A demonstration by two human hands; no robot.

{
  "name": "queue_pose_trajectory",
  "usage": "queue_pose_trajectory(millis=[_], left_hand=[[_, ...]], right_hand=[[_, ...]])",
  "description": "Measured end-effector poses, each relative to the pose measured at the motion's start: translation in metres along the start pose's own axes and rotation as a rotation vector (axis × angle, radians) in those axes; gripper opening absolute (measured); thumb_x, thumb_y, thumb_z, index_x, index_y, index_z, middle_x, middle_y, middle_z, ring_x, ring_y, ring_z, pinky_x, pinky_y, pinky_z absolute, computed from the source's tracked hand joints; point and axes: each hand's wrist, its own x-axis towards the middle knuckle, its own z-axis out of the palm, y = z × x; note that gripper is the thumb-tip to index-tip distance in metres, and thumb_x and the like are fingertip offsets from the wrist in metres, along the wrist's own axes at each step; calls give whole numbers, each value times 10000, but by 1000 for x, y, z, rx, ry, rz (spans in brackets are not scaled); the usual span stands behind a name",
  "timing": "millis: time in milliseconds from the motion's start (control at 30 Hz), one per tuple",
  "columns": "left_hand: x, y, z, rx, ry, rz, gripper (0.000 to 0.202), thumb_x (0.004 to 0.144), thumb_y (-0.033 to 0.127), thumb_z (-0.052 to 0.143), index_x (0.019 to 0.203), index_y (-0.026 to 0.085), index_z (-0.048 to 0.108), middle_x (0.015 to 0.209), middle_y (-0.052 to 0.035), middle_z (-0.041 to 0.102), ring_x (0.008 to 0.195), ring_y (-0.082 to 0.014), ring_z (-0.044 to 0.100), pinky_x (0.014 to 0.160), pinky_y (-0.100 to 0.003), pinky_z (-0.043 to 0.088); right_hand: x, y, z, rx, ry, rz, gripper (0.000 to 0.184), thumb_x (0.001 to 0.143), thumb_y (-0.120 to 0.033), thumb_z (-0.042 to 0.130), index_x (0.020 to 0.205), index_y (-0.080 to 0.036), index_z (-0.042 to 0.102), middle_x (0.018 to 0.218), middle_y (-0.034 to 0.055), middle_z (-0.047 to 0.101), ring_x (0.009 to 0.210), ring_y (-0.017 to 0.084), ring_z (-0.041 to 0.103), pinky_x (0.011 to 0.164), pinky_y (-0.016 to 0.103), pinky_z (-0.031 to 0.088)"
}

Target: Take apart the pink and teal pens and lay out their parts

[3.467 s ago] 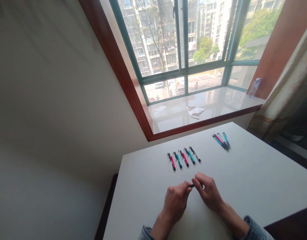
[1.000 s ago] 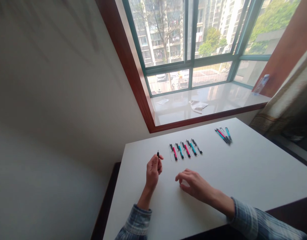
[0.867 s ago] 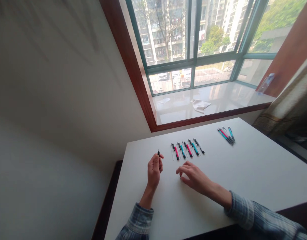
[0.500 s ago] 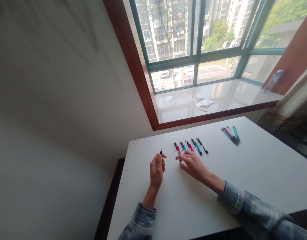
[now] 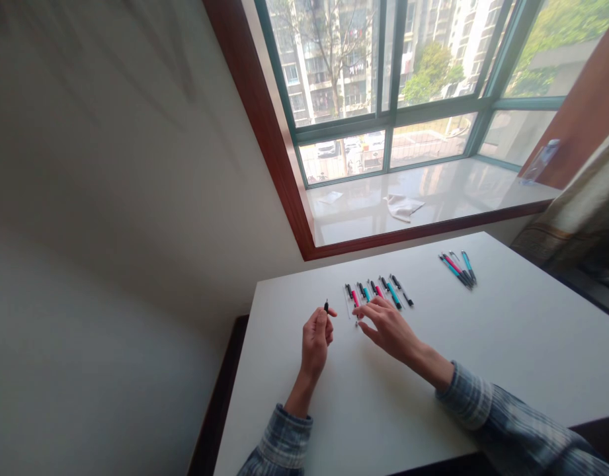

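Okay, up out of the left hand pokes a small black pen part, standing upright, pinched between thumb and curled fingers right at the top of the fist. Over to the right hand, fingers stretched out and loosely spread, and the fingertips are right at the near end of a row of pens in clear sleeves, pink and teal side by side; whether they touch, can't tell from here. Both hands are over the white table. Farther right, a small bunch of pens lies together. Beyond, on the window sill, sit a crumpled white cloth and a scrap of paper.
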Motion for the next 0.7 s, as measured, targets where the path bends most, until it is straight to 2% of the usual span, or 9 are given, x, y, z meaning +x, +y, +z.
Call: queue_pose_trajectory(millis=[100, 200, 333, 467, 600, 700], left_hand=[[-3, 1, 2, 22, -67, -5, 395, 984, 521, 512, 994, 146, 636, 617, 71, 350, 510, -81, 289, 465, -188, 223], [-8, 1, 9, 38, -108, 3, 339, 991, 472, 518, 1074, 157, 610, 668, 54, 414, 559, -92, 351, 505, -195, 272], [-20, -2, 23, 100, -192, 47, 290, 1011, 450, 524, 1089, 174, 567, 718, 35, 505, 597, -102, 408, 558, -212, 341], [-37, 0, 38, 284, -309, 108, 245, 1012, 404, 549, 1108, 185, 600, 744, 6, 619, 633, -126, 502, 615, -238, 399], [-54, 5, 50, 460, -356, 171, 230, 1004, 376, 570, 1096, 199, 684, 796, -15, 678, 673, -144, 560, 676, -255, 434], [-61, 7, 55, 522, -368, 191, 228, 1001, 367, 577, 1120, 209, 691, 861, -25, 705, 708, -151, 575, 709, -258, 441]], right_hand=[[-6, -7, -9, 96, 49, 94, 26, 942, -241, 672, 929, -220, 665, 843, 39, 713, 821, 218, 628, 761, 339, 505], [-16, -15, -14, 173, 33, 242, 356, 937, -456, 680, 720, -210, 541, 647, -28, 582, 596, 140, 512, 588, 268, 386], [-32, -21, -19, 219, 35, 382, 598, 929, -620, 611, 584, -205, 353, 524, -62, 368, 521, 102, 341, 536, 268, 252], [-46, -23, -26, 261, 73, 431, 660, 939, -659, 546, 555, -201, 266, 528, -57, 253, 529, 102, 274, 535, 283, 197], [-53, -24, -32, 272, 90, 447, 628, 950, -623, 529, 556, -198, 289, 552, -51, 253, 546, 106, 265, 546, 286, 187], [-54, -25, -34, 301, 100, 464, 612, 966, -604, 510, 552, -196, 319, 556, -48, 273, 552, 107, 286, 553, 282, 206]])
